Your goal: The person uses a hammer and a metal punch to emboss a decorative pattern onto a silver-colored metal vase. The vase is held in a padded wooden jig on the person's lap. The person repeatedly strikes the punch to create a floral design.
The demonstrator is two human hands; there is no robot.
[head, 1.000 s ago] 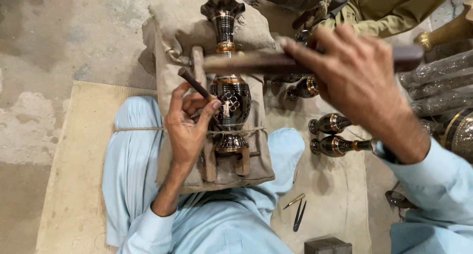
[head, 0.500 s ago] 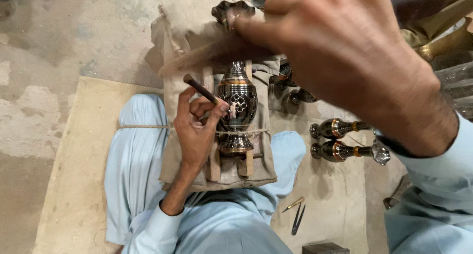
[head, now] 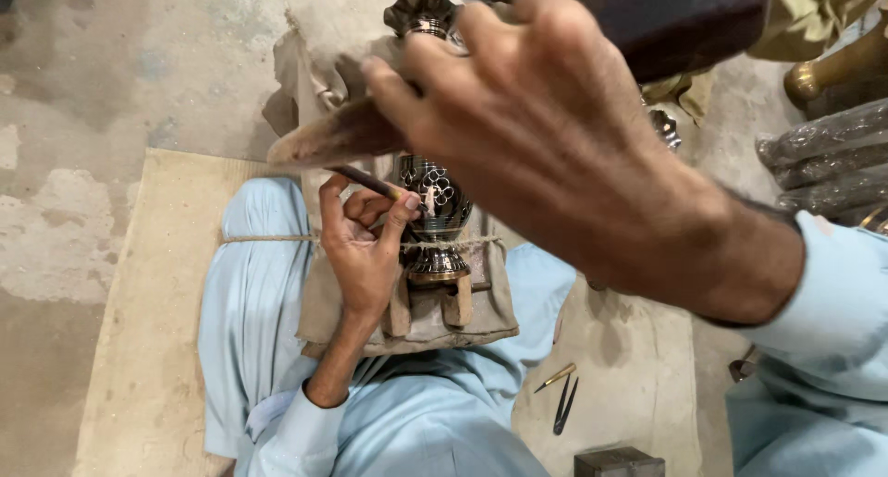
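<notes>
Over the concrete floor [head: 111, 79], right hand [head: 555, 135] has lifted the mallet [head: 684, 19] nearer.

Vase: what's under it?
The engraved metal vase lies on wooden blocks over a tan cloth pad, tied down by a cord. The right hand and its mallet hide the vase's middle, so the support there cannot be seen.

Left hand [head: 365, 246]: pinching slim chisel [head: 370, 183], tip at engraved metal vase [head: 435, 213] | vase: lying on cloth-covered wooden rest [head: 407, 315], tied with cord, across lap | right hand [head: 555, 135]: raised close to camera, grip closed around dark wooden mallet [head: 684, 19] | floor: small pointed tools [head: 560, 394] beside knee.
</notes>
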